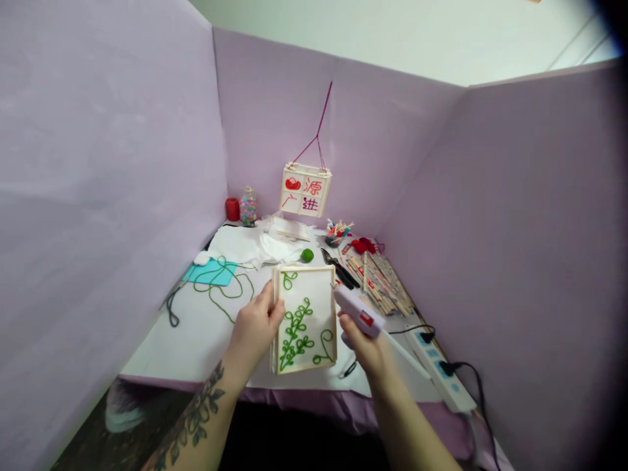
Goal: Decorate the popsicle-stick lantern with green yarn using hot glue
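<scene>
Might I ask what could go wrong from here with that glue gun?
With the nozzle of the lilac glue gun close to the right edge of the framed panel, stray glue might mark its green yarn design. If hot, the nozzle might burn the left hand gripping the opposite edge, should it slip across.

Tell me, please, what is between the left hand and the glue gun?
In the head view, a white panel with green string shapes is between the left hand, gripping its left side, and the glue gun.
</scene>
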Demonstrator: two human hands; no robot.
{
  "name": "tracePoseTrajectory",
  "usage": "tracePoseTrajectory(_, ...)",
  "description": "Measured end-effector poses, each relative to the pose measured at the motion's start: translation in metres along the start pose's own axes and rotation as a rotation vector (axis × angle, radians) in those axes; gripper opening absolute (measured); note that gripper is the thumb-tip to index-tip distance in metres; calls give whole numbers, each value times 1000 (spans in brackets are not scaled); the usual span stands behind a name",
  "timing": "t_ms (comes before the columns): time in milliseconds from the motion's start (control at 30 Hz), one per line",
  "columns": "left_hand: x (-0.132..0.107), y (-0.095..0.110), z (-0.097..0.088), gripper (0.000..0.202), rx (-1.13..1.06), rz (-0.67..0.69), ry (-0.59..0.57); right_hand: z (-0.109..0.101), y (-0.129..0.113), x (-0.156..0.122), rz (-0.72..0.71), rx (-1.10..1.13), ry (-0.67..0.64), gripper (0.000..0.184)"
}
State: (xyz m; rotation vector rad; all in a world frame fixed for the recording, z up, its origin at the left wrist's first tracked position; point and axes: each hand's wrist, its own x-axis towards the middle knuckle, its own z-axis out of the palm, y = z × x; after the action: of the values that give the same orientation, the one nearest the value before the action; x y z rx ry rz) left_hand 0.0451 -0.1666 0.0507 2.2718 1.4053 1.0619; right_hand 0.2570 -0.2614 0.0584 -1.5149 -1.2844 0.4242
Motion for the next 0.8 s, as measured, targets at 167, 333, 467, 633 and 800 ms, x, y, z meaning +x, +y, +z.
tracePoseTrajectory(167,-5,-9,-1,48,13,27,35,11,-4,13,22,24,42,27)
tracePoseTrajectory(333,-6,-14,-2,49,33,25,41,15,-5,13,4,-46,76,26)
tracePoseTrajectory(467,-6,-13,-2,49,26,6,25,14,-7,13,-6,-108,96,22)
tracePoseTrajectory(633,-7,-10,1,49,0,14,39,10,-3,15,-62,-196,109,21)
tracePoseTrajectory(800,-6,-5,3,50,0,39,51,7,1,17,-80,-259,113,24)
